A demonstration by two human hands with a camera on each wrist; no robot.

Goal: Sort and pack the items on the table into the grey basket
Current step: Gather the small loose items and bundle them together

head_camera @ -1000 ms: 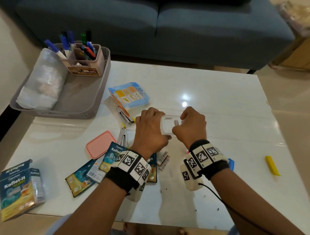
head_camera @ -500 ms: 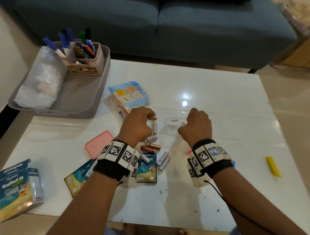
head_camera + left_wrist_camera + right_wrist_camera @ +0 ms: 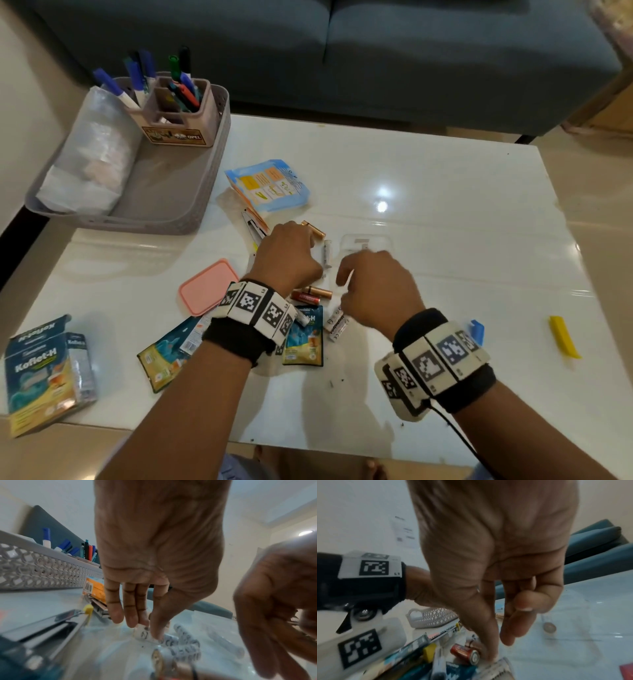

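Observation:
Several loose batteries lie mid-table: a gold one [image 3: 314, 230], a white one [image 3: 327, 253], a red and gold pair [image 3: 310, 295] and white ones [image 3: 337, 324]. My left hand [image 3: 289, 257] reaches down among them; in the left wrist view its thumb and fingers [image 3: 137, 620] pinch a white battery [image 3: 145, 635] on the table. My right hand [image 3: 371, 286] hovers just right of it, fingers relaxed, its thumb tip [image 3: 491, 657] touching a white battery [image 3: 496, 668] beside a red battery [image 3: 465, 654]. A clear plastic box [image 3: 368, 241] lies beyond the right hand. The grey basket [image 3: 191, 219] stands at the back left.
In the basket are a pen holder [image 3: 178, 116] and a plastic bag [image 3: 92, 161]. On the table lie a blue-orange packet [image 3: 270, 185], a pink lid [image 3: 209, 286], sachets [image 3: 168, 353], a Koflet-H carton [image 3: 44, 373], a yellow clip [image 3: 563, 337] and a blue clip [image 3: 476, 330]. A sofa stands behind the table.
Both hands held the clear box a second ago; it now lies on the table with batteries spilled beside it. The right hand has drawn back toward the near batteries.

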